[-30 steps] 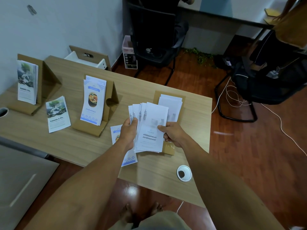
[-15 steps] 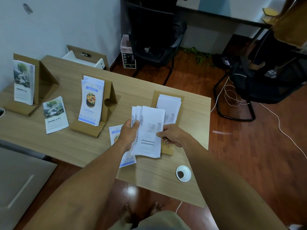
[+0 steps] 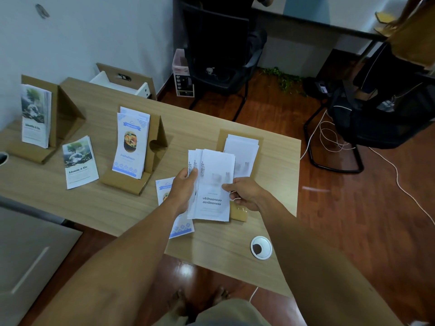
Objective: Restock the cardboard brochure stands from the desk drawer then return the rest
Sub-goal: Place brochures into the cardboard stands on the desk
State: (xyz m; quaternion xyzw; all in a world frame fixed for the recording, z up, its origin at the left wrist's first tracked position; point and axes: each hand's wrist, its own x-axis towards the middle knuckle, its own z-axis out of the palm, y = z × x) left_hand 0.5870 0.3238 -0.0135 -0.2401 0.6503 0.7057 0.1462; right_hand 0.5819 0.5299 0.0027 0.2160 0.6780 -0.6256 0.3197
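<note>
Brochures (image 3: pixel 211 184), white ones with dark Thai lettering, sit fanned between both hands above the near edge of the desk (image 3: pixel 211 128). The left hand (image 3: pixel 182 190) pinches the fan's left edge, thumb on top and fingers behind, so the overlapping sheets stay staggered and easy to peel. The right hand (image 3: pixel 246 192) curls its thumb and fingers on the front sheet's right edge, likely separating it or squaring the pile.

Right behind the fan stands the third cardboard stand (image 3: pixel 240 137), white leaflets already in it, so the bundle hovers where a short reach loads it. The middle stand (image 3: pixel 156 140) is stocked with blue food leaflets, and the far-left stand (image 3: pixel 56 107) with tree-cover ones. 2 spare piles lie flat on the desk, a tree-cover pile (image 3: pixel 80 162) between those stands and a blue pile (image 3: pixel 175 220) under the left wrist, parked for return. The drawer (image 3: pixel 122 83) at the far corner stands open, ready for them.
</note>
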